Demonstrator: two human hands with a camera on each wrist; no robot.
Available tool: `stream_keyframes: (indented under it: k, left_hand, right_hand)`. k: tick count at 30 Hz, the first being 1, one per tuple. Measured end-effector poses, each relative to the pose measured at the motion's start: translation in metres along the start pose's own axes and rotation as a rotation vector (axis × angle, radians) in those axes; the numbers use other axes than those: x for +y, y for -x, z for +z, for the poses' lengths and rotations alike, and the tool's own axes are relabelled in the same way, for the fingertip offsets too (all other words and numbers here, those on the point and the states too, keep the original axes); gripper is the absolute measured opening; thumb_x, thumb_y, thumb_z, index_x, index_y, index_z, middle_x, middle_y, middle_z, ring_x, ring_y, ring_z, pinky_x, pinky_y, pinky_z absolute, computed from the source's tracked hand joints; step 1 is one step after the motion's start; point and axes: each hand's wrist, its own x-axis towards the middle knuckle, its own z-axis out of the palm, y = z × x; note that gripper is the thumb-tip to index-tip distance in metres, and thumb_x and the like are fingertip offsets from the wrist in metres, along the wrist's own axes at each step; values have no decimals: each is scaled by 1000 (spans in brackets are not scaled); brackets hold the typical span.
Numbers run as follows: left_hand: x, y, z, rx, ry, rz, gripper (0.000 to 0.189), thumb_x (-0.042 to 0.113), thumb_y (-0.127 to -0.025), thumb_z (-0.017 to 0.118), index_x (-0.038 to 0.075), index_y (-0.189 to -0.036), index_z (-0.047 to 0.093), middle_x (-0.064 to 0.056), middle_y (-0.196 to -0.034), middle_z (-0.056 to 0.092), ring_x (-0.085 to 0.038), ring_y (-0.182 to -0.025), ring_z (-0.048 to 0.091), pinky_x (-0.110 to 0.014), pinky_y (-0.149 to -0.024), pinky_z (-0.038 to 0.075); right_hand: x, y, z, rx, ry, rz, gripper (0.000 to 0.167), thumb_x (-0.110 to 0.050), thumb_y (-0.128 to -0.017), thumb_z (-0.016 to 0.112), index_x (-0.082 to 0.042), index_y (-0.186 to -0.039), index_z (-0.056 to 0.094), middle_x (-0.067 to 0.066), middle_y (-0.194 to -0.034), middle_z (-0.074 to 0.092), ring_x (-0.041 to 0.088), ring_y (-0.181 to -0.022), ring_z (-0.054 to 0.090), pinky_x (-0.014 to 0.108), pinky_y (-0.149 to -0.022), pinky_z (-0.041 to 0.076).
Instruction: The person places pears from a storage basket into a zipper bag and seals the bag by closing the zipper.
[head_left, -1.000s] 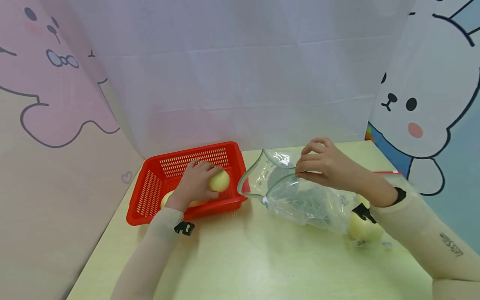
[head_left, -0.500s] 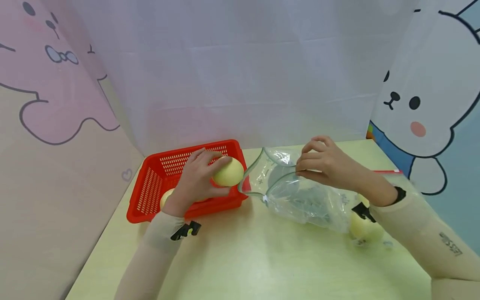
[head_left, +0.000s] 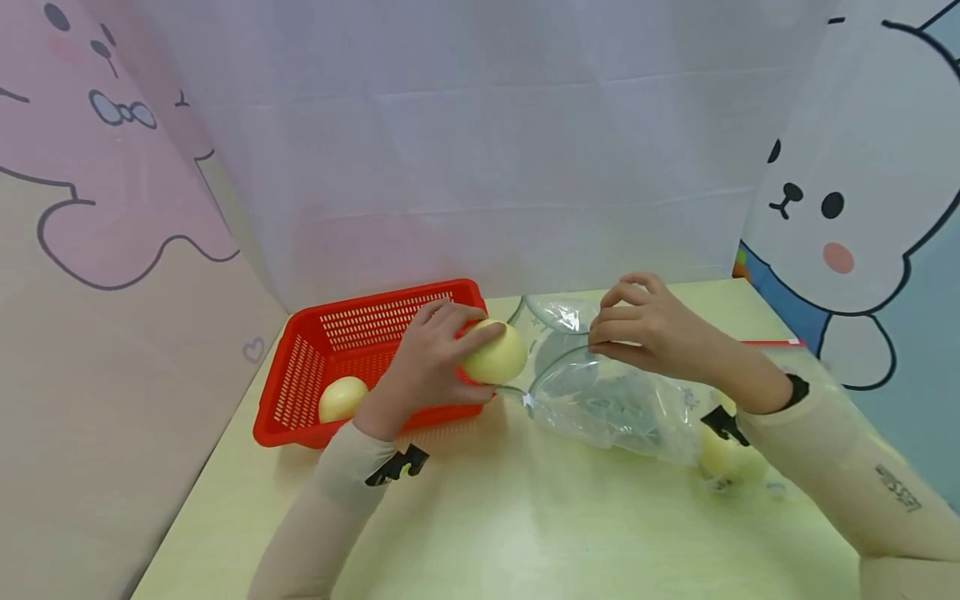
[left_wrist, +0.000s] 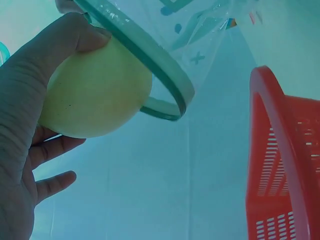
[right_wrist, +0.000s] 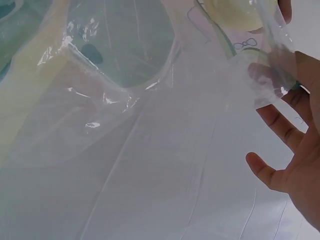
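Note:
My left hand (head_left: 427, 360) grips a pale yellow round fruit (head_left: 498, 354) at the mouth of a clear zip bag (head_left: 615, 408) with a green rim. In the left wrist view, the thumb lies over the fruit (left_wrist: 100, 90), beside the bag's green rim (left_wrist: 150, 60). My right hand (head_left: 652, 329) pinches the bag's upper edge, and the mouth gapes toward the fruit. Seen from the right wrist, the bag's film (right_wrist: 272, 75) is between the thumb side and fingers of that hand (right_wrist: 305, 145). Another pale yellow fruit (head_left: 342, 399) lies in the red basket (head_left: 300, 437).
Under my right forearm, a second clear bag with a red top strip (head_left: 776, 343) lies on the table, with pale yellow fruit (head_left: 727, 454) in it, partly hidden. The pale table (head_left: 487, 525) ends at a white curtain (head_left: 480, 167) printed with cartoon animals.
My left hand has lifted the fruit out of the red basket and carried it right to the bag's mouth. The right hand has stayed at the bag's edge.

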Motion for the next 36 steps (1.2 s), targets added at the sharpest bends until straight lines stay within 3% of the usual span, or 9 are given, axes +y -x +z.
stream_keyframes:
  k: [11,15,20,27,32,36]
  left_hand:
    - [13,-10,24,3,-28,125,53,42,-68,83,18,-113,70,-8,-109,66,-25,-99,59,-37,-84,48]
    - [19,-11,33,-38,-7,151,55,47,-71,81,19,-117,69,-6,-112,67,-24,-101,59,-34,-85,47]
    - [25,-11,40,-165,13,101,58,50,-72,81,20,-120,67,-3,-113,67,-21,-106,58,-33,-84,44]
    - [32,-8,44,-331,-105,22,60,56,-76,76,23,-124,62,0,-112,65,-18,-107,55,-37,-87,41]
    - [33,-7,43,-403,-147,-47,62,53,-75,76,25,-128,61,-1,-114,63,-18,-109,54,-37,-81,39]
    - [33,-7,42,-437,-124,-88,62,50,-74,77,27,-130,60,-1,-117,63,-18,-110,54,-38,-78,39]
  right_hand:
    - [-3,-3,1,7,14,-21,44,-40,-105,42,-13,-87,71,-5,-82,67,22,-85,57,60,-87,37]
    - [-4,-5,1,16,19,-32,44,-40,-105,43,-13,-86,71,-4,-82,67,22,-84,57,61,-86,38]
    - [-6,-6,1,36,20,-63,40,-38,-104,45,-13,-87,71,-3,-83,67,22,-82,57,61,-86,37]
    - [-3,-4,0,75,14,-68,36,-36,-104,48,-14,-87,71,-3,-84,68,22,-81,57,60,-88,36]
    - [-2,-4,1,85,3,-74,35,-36,-103,49,-14,-87,71,-3,-83,68,22,-80,57,59,-89,35]
    - [-1,-4,3,88,-17,-77,34,-36,-103,50,-14,-87,71,-4,-84,68,22,-80,57,58,-90,35]
